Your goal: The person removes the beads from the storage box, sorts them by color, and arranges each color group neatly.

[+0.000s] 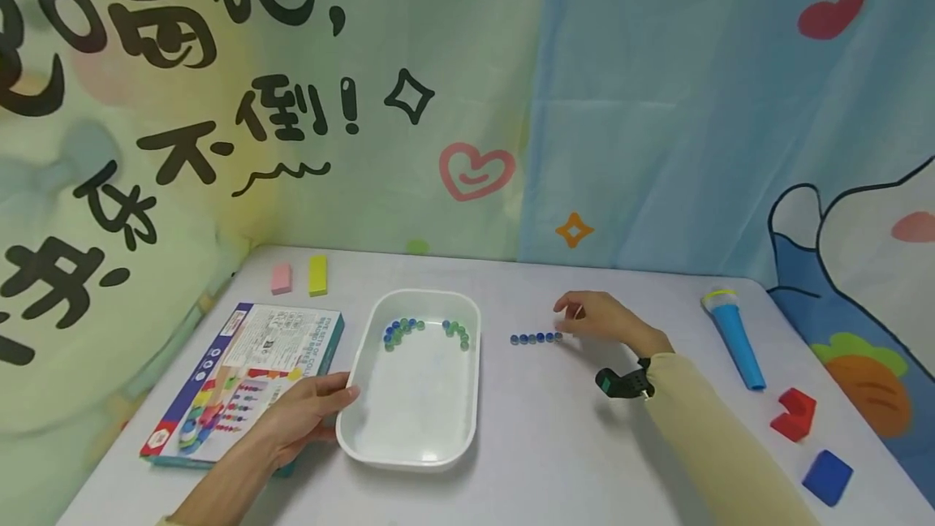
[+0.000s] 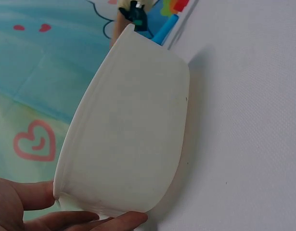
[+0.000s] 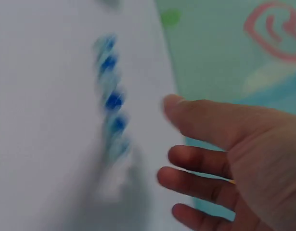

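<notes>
A white tray point(image 1: 420, 404) stands on the table with its left side in my left hand point(image 1: 312, 408). In the left wrist view the thumb lies at the rim and the fingers point(image 2: 123, 221) reach under the tray wall point(image 2: 123, 120). Two curved groups of blue and green glass marbles point(image 1: 394, 335) lie toward the tray's far end. To the right of the tray, several marbles form a straight row point(image 1: 536, 338) on the table. My right hand point(image 1: 599, 316) hovers by the right end of that row, holding nothing; its thumb and fingers are apart from the marbles point(image 3: 114, 101).
Left of the tray lies a boxed toy set point(image 1: 248, 380), with a pink block point(image 1: 281, 278) and a yellow block point(image 1: 317, 275) behind it. At the right are a blue toy microphone point(image 1: 736, 343), a red block point(image 1: 794, 415) and a blue block point(image 1: 828, 477). A printed curtain point(image 1: 657, 144) borders the table's back.
</notes>
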### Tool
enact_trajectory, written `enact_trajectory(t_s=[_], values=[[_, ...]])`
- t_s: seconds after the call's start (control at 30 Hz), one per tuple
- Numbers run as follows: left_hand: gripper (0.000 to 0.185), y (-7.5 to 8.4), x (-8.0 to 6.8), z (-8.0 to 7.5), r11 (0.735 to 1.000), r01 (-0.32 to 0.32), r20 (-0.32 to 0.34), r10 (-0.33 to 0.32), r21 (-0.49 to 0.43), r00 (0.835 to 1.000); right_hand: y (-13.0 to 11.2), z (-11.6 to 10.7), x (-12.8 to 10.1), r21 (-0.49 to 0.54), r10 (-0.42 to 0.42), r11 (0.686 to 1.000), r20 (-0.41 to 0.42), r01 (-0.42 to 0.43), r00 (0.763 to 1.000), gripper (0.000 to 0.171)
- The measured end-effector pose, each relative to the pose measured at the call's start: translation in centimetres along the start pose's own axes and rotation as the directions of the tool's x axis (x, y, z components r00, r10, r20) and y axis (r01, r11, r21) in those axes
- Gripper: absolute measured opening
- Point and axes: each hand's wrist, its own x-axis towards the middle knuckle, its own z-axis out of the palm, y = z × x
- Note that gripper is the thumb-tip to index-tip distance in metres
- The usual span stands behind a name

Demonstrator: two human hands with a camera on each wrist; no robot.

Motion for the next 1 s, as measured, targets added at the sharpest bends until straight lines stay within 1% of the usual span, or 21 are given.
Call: enact_trajectory(t_s=[0.1,0.2,0.33,0.4,0.47,0.57,0.63,0.73,0.87,0.93,1.0], values=[[0.058,-0.1,-0.1,0.0,1.000,0.017,-0.028,-0.017,0.000,0.999,-3.2,-0.7,1.0,-0.012,-0.049,0.999,-0.036,0.048,0.998,0.032],[0.057,-0.2,-0.1,-0.1,1.000,0.016,-0.027,-0.016,-0.005,1.000,-7.2,-0.6,2.5,-0.010,-0.127,0.992,-0.050,0.126,0.991,0.030],[0.062,-0.2,0.1,-0.1,1.000,-0.010,0.018,0.010,0.000,1.000,-12.4,0.5,4.5,-0.008,-0.229,0.973,-0.004,0.229,0.974,0.026],[0.062,-0.1,0.1,0.0,1.000,-0.007,0.013,0.007,-0.002,1.000,-14.6,1.5,5.6,-0.012,-0.270,0.963,0.038,0.271,0.962,0.025],[0.061,0.0,0.2,0.1,1.000,-0.009,0.012,0.009,0.002,1.000,-16.2,2.8,6.8,-0.015,-0.298,0.954,0.082,0.300,0.951,0.025],[0.057,0.0,0.2,0.1,1.000,-0.006,0.002,0.006,-0.004,1.000,-17.9,5.1,8.6,-0.042,-0.298,0.951,0.154,0.307,0.942,0.025],[0.058,-0.2,0.3,0.1,1.000,-0.018,0.019,0.019,-0.002,1.000,-18.5,6.6,9.6,-0.090,-0.270,0.953,0.184,0.290,0.945,0.025],[0.059,-0.3,0.3,0.1,1.000,-0.025,0.038,0.026,-0.014,0.999,-19.1,8.3,10.5,-0.211,-0.234,0.939,0.187,0.271,0.954,0.025],[0.060,-0.4,0.2,0.0,0.999,-0.037,0.065,0.039,-0.027,0.997,-19.6,9.5,10.8,-0.347,-0.223,0.899,0.159,0.266,0.962,0.024],[0.061,-0.4,0.2,-0.2,0.999,-0.045,0.074,0.047,-0.029,0.996,-19.9,9.8,10.9,-0.376,-0.215,0.889,0.162,0.261,0.963,0.024],[0.061,-0.4,0.2,-0.3,0.999,-0.044,0.072,0.047,-0.032,0.996,-20.0,10.1,10.9,-0.386,-0.209,0.885,0.171,0.261,0.963,0.024]])
